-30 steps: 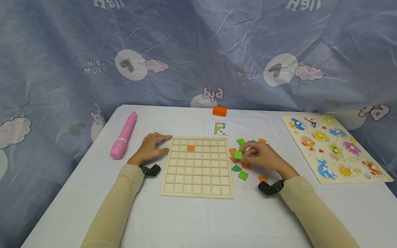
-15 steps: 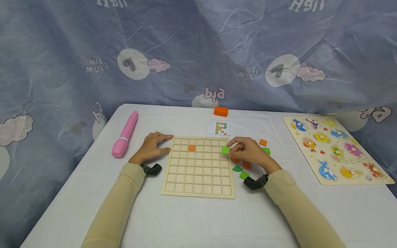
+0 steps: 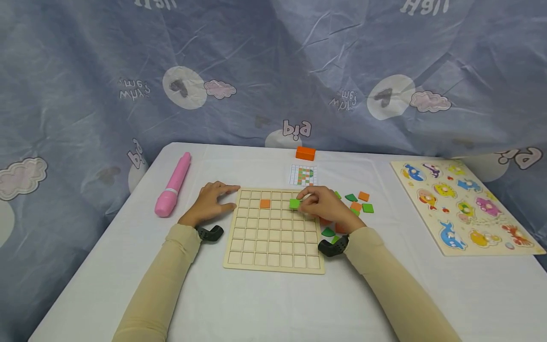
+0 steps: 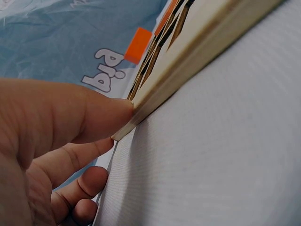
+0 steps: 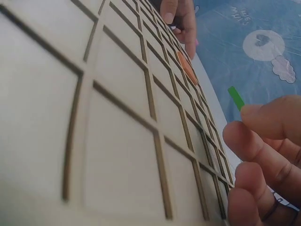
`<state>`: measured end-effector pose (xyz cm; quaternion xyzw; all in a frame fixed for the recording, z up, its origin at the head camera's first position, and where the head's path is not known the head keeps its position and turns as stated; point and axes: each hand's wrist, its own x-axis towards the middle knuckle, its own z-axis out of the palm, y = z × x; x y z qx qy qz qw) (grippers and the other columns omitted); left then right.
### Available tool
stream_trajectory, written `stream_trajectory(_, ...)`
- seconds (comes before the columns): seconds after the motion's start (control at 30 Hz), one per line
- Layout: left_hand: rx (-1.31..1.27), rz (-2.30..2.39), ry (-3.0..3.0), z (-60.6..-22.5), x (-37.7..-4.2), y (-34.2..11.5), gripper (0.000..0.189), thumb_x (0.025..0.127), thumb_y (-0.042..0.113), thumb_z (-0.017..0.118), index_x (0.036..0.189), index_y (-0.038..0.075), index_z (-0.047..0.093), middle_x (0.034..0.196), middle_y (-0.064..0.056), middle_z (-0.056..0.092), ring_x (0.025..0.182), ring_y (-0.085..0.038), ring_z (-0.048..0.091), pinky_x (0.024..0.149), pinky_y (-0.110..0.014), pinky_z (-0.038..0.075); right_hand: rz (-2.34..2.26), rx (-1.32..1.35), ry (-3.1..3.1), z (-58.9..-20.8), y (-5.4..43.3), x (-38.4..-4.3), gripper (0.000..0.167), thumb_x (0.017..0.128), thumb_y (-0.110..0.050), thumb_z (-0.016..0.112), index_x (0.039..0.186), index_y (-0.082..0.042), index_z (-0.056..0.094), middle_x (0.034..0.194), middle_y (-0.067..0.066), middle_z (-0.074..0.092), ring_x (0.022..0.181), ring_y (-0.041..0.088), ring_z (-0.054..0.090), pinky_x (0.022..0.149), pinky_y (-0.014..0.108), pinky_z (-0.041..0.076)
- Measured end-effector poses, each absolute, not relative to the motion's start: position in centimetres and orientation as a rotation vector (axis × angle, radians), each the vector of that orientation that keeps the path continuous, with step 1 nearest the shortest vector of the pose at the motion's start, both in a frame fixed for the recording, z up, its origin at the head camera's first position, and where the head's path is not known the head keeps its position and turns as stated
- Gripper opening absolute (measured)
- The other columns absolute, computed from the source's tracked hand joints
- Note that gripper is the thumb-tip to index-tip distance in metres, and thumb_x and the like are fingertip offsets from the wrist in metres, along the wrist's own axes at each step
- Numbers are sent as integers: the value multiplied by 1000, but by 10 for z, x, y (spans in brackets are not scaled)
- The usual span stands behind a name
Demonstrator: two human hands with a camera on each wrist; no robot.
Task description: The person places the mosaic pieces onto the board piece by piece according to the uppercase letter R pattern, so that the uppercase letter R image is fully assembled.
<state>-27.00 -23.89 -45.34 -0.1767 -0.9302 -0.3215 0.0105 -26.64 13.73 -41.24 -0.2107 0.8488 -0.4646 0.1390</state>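
Observation:
A wooden grid board (image 3: 273, 234) lies on the white table, with one orange square tile (image 3: 265, 204) in a cell of its upper part. Thumb and index finger of my left hand (image 3: 210, 203) are extended and touch the board's left edge near the far corner; the left wrist view shows the thumb (image 4: 108, 115) against that edge. Between thumb and index finger, my right hand (image 3: 326, 205) pinches a green square tile (image 3: 294, 204). In the right wrist view this green tile (image 5: 235, 98) is held above the grid, apart from it.
Loose green and orange tiles (image 3: 367, 208) lie right of the board, some hidden by the right hand. Behind it are a pattern card (image 3: 304, 175) and an orange block (image 3: 305, 153). A pink microphone-shaped object (image 3: 173, 185) lies left; an animal puzzle board (image 3: 466, 206) lies far right.
My right hand has carried the green tile leftward from the loose pile to over the board's upper right part. The left hand keeps its place at the board's edge.

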Motion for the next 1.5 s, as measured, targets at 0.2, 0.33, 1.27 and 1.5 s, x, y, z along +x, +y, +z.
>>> stream_trajectory(0.2, -563, -999, -2892, -455, -270, -239, 57, 91, 23, 77, 146, 10, 69, 118, -13, 65, 114, -37, 52, 107, -59, 33, -1355, -587, 2425, -411, 122, -268, 26, 98, -6, 75, 121, 3, 70, 91, 12, 78, 64, 17, 56, 66, 31, 49)
stream_trajectory(0.33, -564, -997, -2888, -456, -270, -239, 58, 91, 22, 76, 146, 10, 68, 118, -13, 64, 115, -38, 52, 108, -60, 33, -1340, -589, 2431, -409, 115, -268, 27, 99, -9, 75, 123, 2, 70, 93, 11, 77, 62, 18, 56, 63, 33, 49)
stream_trajectory(1.27, -586, -965, -2885, -457, -273, -240, 58, 91, 25, 76, 147, 10, 68, 121, -15, 65, 116, -40, 53, 107, -60, 33, -1127, -592, 2568, -415, 82, -277, 21, 96, -9, 79, 116, -3, 73, 81, 1, 64, 59, 12, 51, 70, 32, 49)
stream_trajectory(1.5, -579, -963, -2888, -458, -273, -242, 57, 92, 24, 77, 147, 10, 68, 120, -14, 65, 116, -39, 52, 106, -59, 33, -1142, -585, 2554, -415, 81, -277, 21, 96, -8, 79, 116, -3, 73, 81, 1, 63, 59, 12, 52, 66, 30, 48)
